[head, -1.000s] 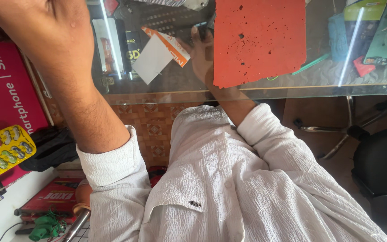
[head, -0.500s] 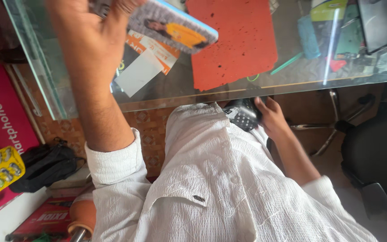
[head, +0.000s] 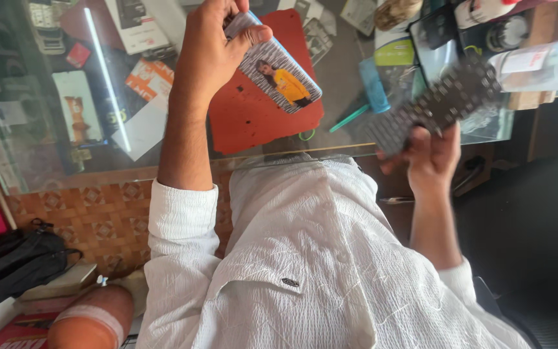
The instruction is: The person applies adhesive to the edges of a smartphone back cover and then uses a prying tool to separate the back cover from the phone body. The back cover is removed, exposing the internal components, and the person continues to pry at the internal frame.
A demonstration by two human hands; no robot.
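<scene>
- The phone case (head: 278,72), flat with grey stripes and a printed figure in yellow, is held over the red mat (head: 253,119) that lies on the glass counter (head: 46,174)
- The left hand (head: 209,52) grasps the case at its upper end, thumb across the printed face, fingers curled behind it; the forearm rises straight from a rolled white sleeve (head: 182,220)
- The calculator (head: 437,106), dark with rows of keys and blurred by motion, sits tilted above the counter's right end
- The right hand (head: 431,158) clutches the calculator from below by its lower edge, wrist bent upward
- Under and on the glass lie papers, cards and small boxes; a white card (head: 140,129) rests left of the mat, a blue marker (head: 372,87) and a green stick (head: 349,119) lie between mat and calculator
- A clear plastic bottle (head: 544,64) lies on its side at the far right; what it holds cannot be told
- A black bag (head: 14,265) sits on the floor at lower left, well apart from both hands
</scene>
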